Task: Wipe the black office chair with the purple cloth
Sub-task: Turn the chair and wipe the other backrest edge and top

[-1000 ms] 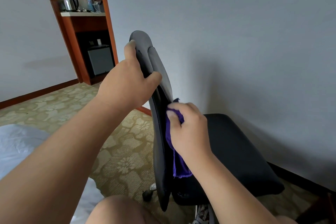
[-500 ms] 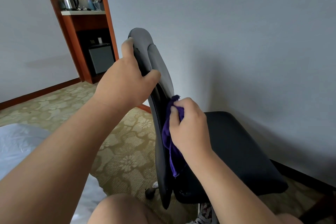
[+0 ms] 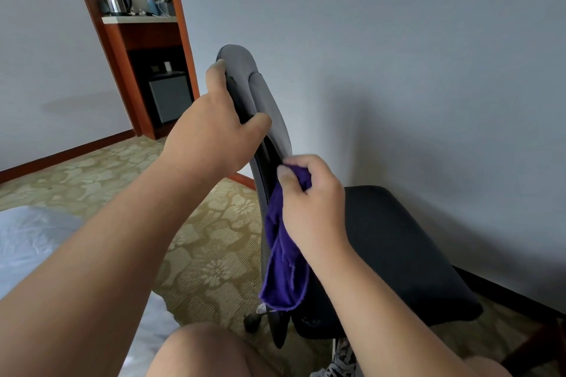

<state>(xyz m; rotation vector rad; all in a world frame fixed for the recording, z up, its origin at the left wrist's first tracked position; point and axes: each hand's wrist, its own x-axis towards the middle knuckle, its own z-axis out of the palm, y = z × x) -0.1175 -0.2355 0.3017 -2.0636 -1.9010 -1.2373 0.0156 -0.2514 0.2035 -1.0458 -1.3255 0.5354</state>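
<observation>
A black office chair (image 3: 398, 248) is being viewed edge-on from a head-worn camera, standing close to a pale grey wall (image 3: 398, 40). Its backrest (image 3: 266, 101) is rising toward 12 o'clock in the middle of the view, and its padded seat is stretching away toward 4 o'clock.

The upper edge of the backrest is being gripped by the left hand (image 3: 211, 135), which is reaching in from 8 o'clock. Its fingers are being curled over the far side, and its thumb is being pressed on the near side.

Just beyond that hand, toward 5 o'clock, a purple cloth (image 3: 284, 263) is being held bunched in the right hand (image 3: 312, 202), with the fingers curled round the fabric. The cloth is being pressed against the backrest's edge about midway up. Its loose end is hanging toward 6 o'clock beside the backrest. The two hands are lying near each other, not touching.

A caster (image 3: 252, 321) of the chair is showing just under the cloth's hanging end. A bare knee (image 3: 208, 349) is filling the bottom edge at 6 o'clock, and white bed (image 3: 27, 242) linen is lying at 8 o'clock. A floral carpet (image 3: 92, 174) is covering the floor. At 11 o'clock a wooden shelf unit (image 3: 122, 49) is standing against the wall, with a steel kettle (image 3: 118, 0) on its upper shelf and a small dark fridge (image 3: 170, 95) in its lower compartment.
</observation>
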